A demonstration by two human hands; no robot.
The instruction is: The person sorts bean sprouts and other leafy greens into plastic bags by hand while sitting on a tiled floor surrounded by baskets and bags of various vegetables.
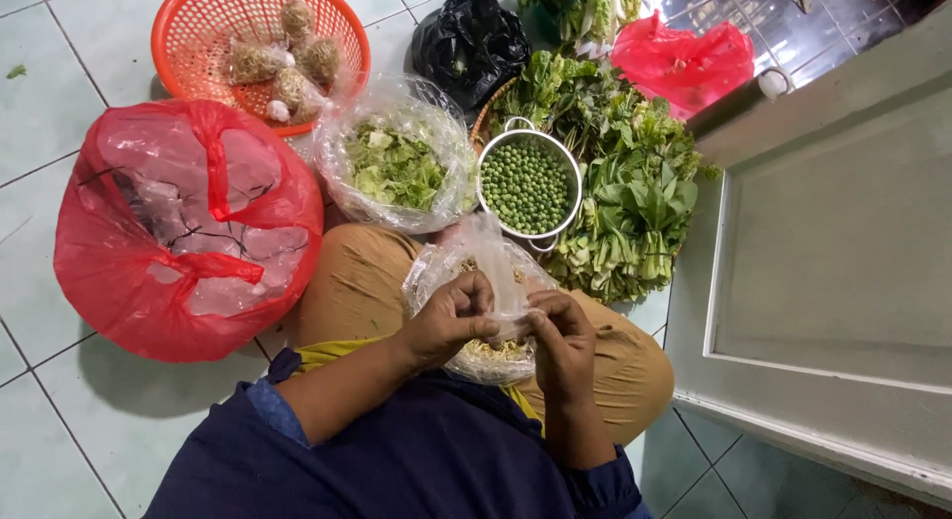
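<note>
The clear plastic bag (pixel 486 281) of pale bean sprouts rests on the person's lap, on the tan trousers (pixel 357 281), directly beneath and between both hands. Its upper film is drawn up into a twisted neck that passes between the hands. The left hand (pixel 451 321) is curled, with fingers pressed together and pinching the bag film near the neck. The right hand (pixel 560 341) is likewise curled, its fingertips closed on the same film just beside the left hand; the two hands touch or nearly touch at the fingertips. The sprouts show below the hands, inside the bag's lower part. Ahead of the knees, on the tiled floor (pixel 59 103), a metal colander (pixel 529 182) holds green peas. Just beside it on the left, an open clear bag of chopped greens (pixel 395 162) stands. A heap of leafy greens (pixel 625 182) lies to the right of the colander. A large red plastic bag (pixel 183 227) sits to the left of the lap, touching the trousers. Beyond it, an orange basket (pixel 260 48) contains small packed bundles. A black bag (pixel 468 43) and a smaller red bag (pixel 682 63) lie farther away.
</note>
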